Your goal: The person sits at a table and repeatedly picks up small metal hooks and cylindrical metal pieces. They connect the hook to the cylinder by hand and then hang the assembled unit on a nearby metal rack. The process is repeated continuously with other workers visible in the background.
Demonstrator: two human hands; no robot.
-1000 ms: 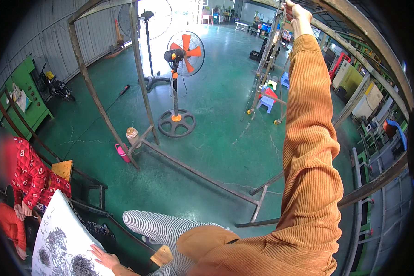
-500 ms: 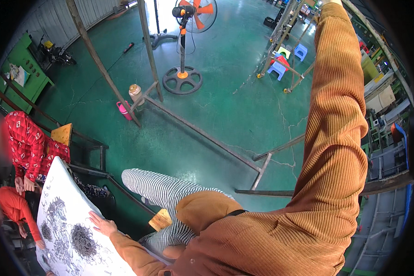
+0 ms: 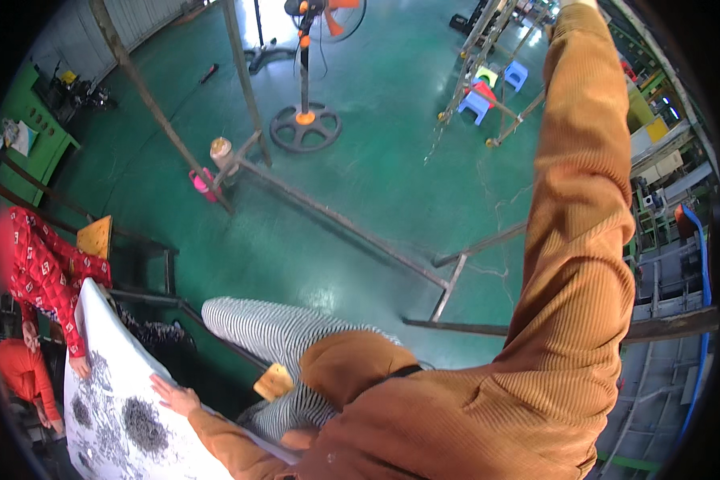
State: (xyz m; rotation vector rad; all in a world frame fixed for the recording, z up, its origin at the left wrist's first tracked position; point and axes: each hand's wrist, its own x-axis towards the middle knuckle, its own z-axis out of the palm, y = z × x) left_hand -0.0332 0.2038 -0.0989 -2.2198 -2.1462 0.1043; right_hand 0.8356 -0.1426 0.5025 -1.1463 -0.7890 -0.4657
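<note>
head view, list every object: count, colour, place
Work surface: one, white, lower left
Small pieces: many, dark, on it
Co-workers: two, red and orange-red clothing, left
Wooden panels: two, yellowish, left and lower centre
Metal bars: several, grey-brown, centre and right
Containers: two, pink and beige, left
Fan: one, orange blades, top centre
Stand: one, dark, behind fan
Stools: two blue, red and green things beside, upper right
Cabinet: one, green, left
Motorbike: one, dark, upper left
Equipment: uncounted, mixed colours, right
Legs: two, striped, lower centre
Left hand: one, brown sleeve, on work surface
Right hand: one, brown sleeve, cut off at top
</note>
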